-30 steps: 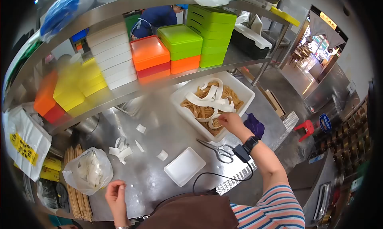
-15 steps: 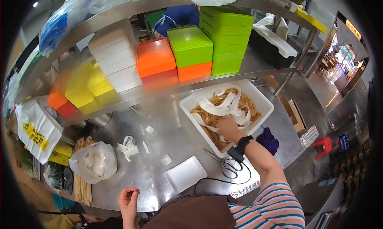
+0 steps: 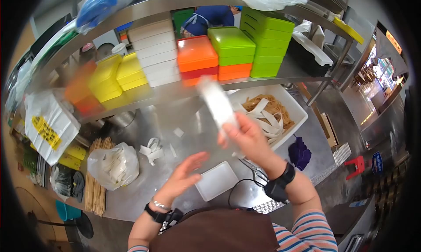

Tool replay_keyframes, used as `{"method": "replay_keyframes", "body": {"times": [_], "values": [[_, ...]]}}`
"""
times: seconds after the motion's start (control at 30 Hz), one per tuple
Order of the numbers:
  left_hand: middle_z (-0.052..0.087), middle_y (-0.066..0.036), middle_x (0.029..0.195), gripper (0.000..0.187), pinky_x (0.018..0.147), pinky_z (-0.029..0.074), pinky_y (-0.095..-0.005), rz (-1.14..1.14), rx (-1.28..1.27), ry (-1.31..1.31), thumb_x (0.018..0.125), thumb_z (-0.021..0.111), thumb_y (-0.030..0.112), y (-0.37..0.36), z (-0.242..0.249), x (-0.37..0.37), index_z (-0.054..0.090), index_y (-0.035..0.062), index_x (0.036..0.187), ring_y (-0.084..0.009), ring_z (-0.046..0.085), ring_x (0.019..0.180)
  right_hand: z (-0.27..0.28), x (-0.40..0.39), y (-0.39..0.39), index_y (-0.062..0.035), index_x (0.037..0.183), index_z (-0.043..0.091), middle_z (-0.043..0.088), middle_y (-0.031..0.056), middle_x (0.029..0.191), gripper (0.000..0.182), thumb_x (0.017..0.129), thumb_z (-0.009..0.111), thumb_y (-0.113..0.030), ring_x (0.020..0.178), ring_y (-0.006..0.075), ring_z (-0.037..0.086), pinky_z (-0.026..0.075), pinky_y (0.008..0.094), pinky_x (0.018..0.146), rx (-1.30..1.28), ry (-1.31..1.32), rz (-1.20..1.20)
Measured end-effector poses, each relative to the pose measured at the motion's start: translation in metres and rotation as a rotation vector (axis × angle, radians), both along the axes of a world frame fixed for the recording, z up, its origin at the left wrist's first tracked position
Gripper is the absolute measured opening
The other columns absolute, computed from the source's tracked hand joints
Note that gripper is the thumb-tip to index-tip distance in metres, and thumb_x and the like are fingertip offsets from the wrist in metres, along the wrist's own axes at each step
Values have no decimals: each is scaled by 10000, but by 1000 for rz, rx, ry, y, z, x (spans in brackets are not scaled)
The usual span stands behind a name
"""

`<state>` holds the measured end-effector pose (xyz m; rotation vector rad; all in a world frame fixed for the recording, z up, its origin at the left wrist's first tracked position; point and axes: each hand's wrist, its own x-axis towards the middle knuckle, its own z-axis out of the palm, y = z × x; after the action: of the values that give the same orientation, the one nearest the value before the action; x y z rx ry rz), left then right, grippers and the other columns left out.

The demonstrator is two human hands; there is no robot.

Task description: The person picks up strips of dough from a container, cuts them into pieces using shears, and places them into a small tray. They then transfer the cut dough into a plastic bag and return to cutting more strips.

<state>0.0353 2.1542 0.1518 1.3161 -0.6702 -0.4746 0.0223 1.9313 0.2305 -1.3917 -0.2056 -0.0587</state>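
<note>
My right hand (image 3: 247, 135) is closed on one end of a flat white strip (image 3: 218, 103), which is raised above the counter and smeared by motion. My left hand (image 3: 180, 179) is open, fingers spread, holding nothing, just left of a shallow white tray (image 3: 217, 181). Behind my right hand stands a white bin (image 3: 299, 118) with brown noodle-like strands (image 3: 275, 103) and more white strips (image 3: 271, 125) in it. A pair of scissors (image 3: 258, 171) lies below my right hand, partly hidden by the wrist.
A plastic bag of pale pieces (image 3: 114, 166) sits beside bamboo skewers (image 3: 97, 181) on the left. Strip scraps (image 3: 152, 150) lie mid-counter, and a purple cloth (image 3: 299, 153) lies at right. Stacked boxes (image 3: 197, 54) line the shelf above. A person (image 3: 208, 19) bends behind it.
My right hand has come out of the bin, up and left, with a white strip. My left hand has risen from the counter's near edge and spread its fingers. The view has shifted.
</note>
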Motion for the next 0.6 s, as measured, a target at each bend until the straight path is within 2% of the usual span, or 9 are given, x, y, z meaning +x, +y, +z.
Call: {"method": "replay_keyframes", "body": {"times": [0.13,0.2,0.23,0.3,0.4,0.47,0.5,0.57,0.6], "values": [[452,-115,1330,604,1027,348,-340,-93,273,-161,861,632,153,-1,-2,-8,344,38,1380,-177,361,1297,-9,-13,87,-43,1130,507,644,54,928,214,965,497,-179,813,93,610,492,237,679,174,-44,145],[519,-109,1250,595,957,403,-313,-99,170,153,849,639,117,10,-4,-10,361,57,1372,-162,459,1201,5,-19,95,-41,1140,504,647,64,949,219,963,498,-170,833,103,616,493,246,688,239,7,120],[519,-109,1250,595,957,403,-313,-93,175,165,849,639,117,24,2,-8,361,57,1372,-162,459,1201,9,-20,96,-40,1150,500,650,75,971,225,961,499,-162,852,113,621,494,254,698,297,57,87],[571,-19,1085,445,800,464,-286,-44,207,205,875,610,106,67,26,-1,444,69,1286,-123,554,972,0,-13,82,-43,1171,496,625,47,864,257,941,533,-151,812,129,599,493,291,733,537,-44,63],[609,-22,1012,330,732,467,-272,28,197,7,879,594,85,111,42,7,533,59,1202,-126,580,874,-20,-12,58,-50,1150,503,596,43,819,248,931,549,-157,801,147,588,492,303,753,728,46,86],[651,-56,943,256,704,483,-292,84,455,-374,836,617,66,135,43,13,611,47,1091,-189,620,804,-43,-16,56,-53,1134,507,588,52,831,242,927,556,-168,817,167,595,493,302,778,785,200,-115],[651,-56,943,256,704,483,-292,81,452,-370,836,617,66,143,40,14,611,47,1091,-189,620,804,-59,-16,56,-53,1134,507,588,52,831,242,927,556,-168,817,167,595,493,302,778,783,203,-120],[661,-101,919,249,725,494,-326,208,762,-576,781,640,64,155,24,16,650,59,1030,-275,629,824,-98,-18,50,-55,1127,510,596,70,878,246,955,506,-232,861,190,601,493,324,821,781,321,-318],[660,-103,950,293,758,497,-362,197,886,-544,758,651,84,165,7,17,652,83,1051,-312,616,881,-113,-22,50,-55,1127,510,596,70,878,246,955,506,-232,861,190,601,493,324,821,777,316,-337]]}}
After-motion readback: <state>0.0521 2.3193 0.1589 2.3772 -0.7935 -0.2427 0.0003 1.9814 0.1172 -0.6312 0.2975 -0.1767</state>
